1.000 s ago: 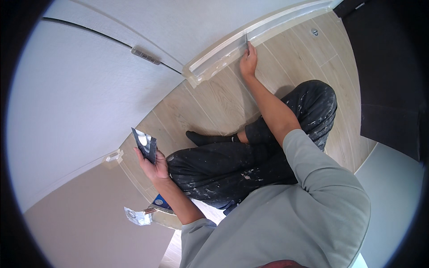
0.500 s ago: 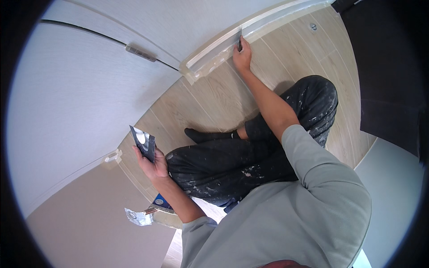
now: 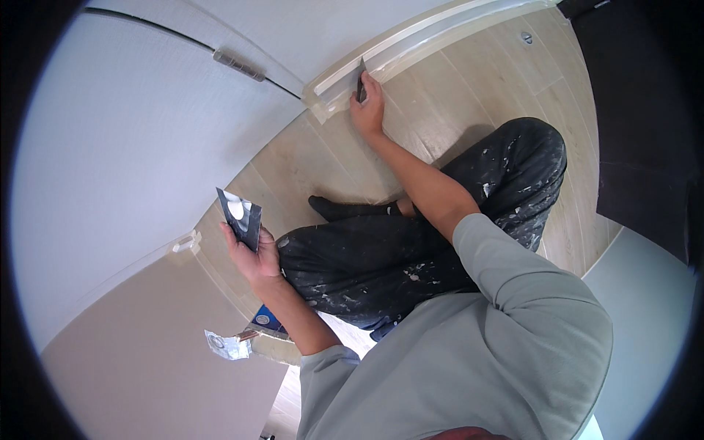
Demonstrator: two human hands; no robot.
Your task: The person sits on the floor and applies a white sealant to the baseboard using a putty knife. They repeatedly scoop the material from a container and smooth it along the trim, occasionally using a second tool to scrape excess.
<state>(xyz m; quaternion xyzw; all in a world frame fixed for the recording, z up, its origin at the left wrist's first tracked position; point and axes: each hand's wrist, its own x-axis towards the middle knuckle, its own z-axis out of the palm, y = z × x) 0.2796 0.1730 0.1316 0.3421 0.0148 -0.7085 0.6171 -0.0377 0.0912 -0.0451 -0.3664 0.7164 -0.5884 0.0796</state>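
Observation:
My right hand grips a dark putty knife, its blade against the pale strip along the foot of the white panel. Masking tape borders this strip, with smears of white at its near-left end. At the left, by my knee, my left hand holds up a flat dark filling blade. A dollop of white filler sits on its upper part. My left thumb and fingers clasp its lower end.
A hinge joins the white panels. Behind my left forearm are a blue item and a crumpled silvery packet. Dark furniture stands at the right. A round metal fitting is set in the wood-look floor.
My right hand has slid the putty knife leftward along the strip, toward its taped near end. The left hand still holds the filling blade in nearly the same place. The view has shifted slightly.

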